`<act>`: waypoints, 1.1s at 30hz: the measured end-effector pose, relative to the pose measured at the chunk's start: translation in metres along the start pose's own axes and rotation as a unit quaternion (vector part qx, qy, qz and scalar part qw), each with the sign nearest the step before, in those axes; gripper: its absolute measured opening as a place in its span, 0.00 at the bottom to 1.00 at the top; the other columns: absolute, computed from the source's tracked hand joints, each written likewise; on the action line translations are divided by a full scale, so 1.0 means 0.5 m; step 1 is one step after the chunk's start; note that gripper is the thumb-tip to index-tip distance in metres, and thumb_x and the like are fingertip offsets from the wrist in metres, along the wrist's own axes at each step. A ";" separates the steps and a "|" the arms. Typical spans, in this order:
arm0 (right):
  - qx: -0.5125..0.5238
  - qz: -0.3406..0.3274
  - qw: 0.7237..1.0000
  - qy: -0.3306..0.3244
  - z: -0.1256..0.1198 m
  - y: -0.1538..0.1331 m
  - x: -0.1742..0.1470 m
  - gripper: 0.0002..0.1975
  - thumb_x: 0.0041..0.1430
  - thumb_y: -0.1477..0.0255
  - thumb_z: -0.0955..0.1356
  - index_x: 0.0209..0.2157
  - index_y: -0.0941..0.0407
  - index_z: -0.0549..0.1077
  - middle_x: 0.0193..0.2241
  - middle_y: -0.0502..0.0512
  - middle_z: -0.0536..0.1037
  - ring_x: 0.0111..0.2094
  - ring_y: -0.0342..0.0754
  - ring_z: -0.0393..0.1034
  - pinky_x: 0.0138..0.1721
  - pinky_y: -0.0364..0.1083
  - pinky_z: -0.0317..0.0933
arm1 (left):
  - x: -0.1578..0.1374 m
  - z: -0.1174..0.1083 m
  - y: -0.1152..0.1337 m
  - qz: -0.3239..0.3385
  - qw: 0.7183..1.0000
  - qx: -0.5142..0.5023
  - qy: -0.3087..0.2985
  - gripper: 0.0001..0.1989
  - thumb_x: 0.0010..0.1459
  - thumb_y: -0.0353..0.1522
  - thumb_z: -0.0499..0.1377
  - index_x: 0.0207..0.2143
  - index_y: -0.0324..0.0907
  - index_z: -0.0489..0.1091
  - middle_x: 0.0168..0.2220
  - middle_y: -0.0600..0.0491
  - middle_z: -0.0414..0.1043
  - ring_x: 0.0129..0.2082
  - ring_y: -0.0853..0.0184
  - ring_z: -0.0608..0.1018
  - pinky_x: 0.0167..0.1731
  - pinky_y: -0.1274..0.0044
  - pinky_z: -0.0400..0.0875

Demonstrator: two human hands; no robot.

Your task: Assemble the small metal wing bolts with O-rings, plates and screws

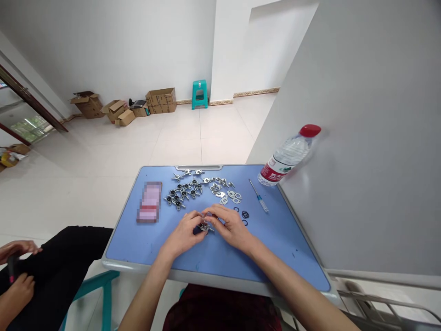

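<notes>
My left hand [185, 233] is closed around a small metal fitting [206, 227] above the near middle of the blue table. Fingertips of my right hand [230, 225] pinch at the same fitting from the other side; whether they hold a further small piece is hidden. Beyond my hands lie several metal fittings with black round centres [184, 193]. To their right are flat metal gasket-like plates [235, 196] and a heap of small shiny metal pieces [222, 181]. Black rubber rings [245, 214] lie just past my right hand.
A screwdriver [262, 203] and a red-capped water bottle [284, 158] stand or lie at the right, by a grey wall panel [361, 161]. A blurred phone-like object [149, 202] is at the left of the blue table [138, 248]. Another person's hands [20, 285] are at far left.
</notes>
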State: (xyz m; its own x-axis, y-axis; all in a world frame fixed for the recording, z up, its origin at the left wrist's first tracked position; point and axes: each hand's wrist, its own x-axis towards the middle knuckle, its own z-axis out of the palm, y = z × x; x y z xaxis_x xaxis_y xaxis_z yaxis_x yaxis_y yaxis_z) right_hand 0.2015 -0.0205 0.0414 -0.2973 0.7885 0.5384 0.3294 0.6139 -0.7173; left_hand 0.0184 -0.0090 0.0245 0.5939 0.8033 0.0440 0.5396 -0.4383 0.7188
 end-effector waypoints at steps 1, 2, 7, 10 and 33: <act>0.004 -0.008 1.000 -0.011 -0.001 -0.001 0.000 0.09 0.68 0.73 0.61 0.41 0.54 0.72 0.31 0.54 0.77 0.32 0.46 0.71 0.35 0.45 0.66 | 0.000 0.001 -0.002 0.001 1.000 0.003 0.001 0.09 0.58 0.26 0.58 0.41 0.44 0.71 0.40 0.53 0.69 0.41 0.64 0.72 0.44 0.71 0.69; 0.006 -0.014 1.000 -0.023 -0.001 -0.003 0.000 0.10 0.68 0.73 0.60 0.41 0.54 0.72 0.32 0.55 0.77 0.33 0.47 0.71 0.35 0.45 0.66 | 0.000 0.002 -0.004 0.003 1.000 0.005 0.001 0.09 0.58 0.27 0.59 0.42 0.44 0.71 0.40 0.53 0.69 0.41 0.64 0.72 0.44 0.71 0.69; 0.014 -0.026 0.998 -0.055 0.001 -0.010 -0.002 0.11 0.70 0.72 0.59 0.41 0.54 0.71 0.33 0.55 0.77 0.33 0.47 0.70 0.35 0.46 0.65 | 0.002 0.002 -0.005 0.005 1.000 -0.001 0.001 0.06 0.60 0.28 0.58 0.40 0.44 0.72 0.39 0.54 0.68 0.40 0.64 0.71 0.44 0.71 0.69; 0.016 -0.021 0.999 -0.042 0.000 -0.010 -0.002 0.10 0.69 0.73 0.59 0.39 0.54 0.71 0.31 0.55 0.76 0.32 0.47 0.69 0.34 0.45 0.64 | 0.003 0.000 0.000 0.000 1.000 -0.002 -0.004 0.05 0.60 0.28 0.58 0.39 0.43 0.71 0.38 0.53 0.68 0.40 0.65 0.71 0.43 0.72 0.69; 0.007 -0.015 0.999 -0.042 -0.002 -0.013 -0.001 0.10 0.69 0.72 0.59 0.37 0.53 0.70 0.31 0.54 0.76 0.32 0.47 0.69 0.34 0.46 0.65 | 0.004 -0.003 0.002 0.014 1.000 -0.018 -0.005 0.06 0.59 0.27 0.57 0.39 0.44 0.72 0.41 0.52 0.70 0.42 0.63 0.72 0.45 0.72 0.68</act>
State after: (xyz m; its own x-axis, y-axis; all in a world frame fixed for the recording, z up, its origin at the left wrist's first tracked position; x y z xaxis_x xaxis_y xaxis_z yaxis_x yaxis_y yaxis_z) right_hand 0.2005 -0.0246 0.0464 -0.3808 0.7634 0.5217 0.3060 0.6365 -0.7080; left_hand 0.0193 -0.0073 0.0262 0.6153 0.7862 0.0575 0.5006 -0.4461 0.7419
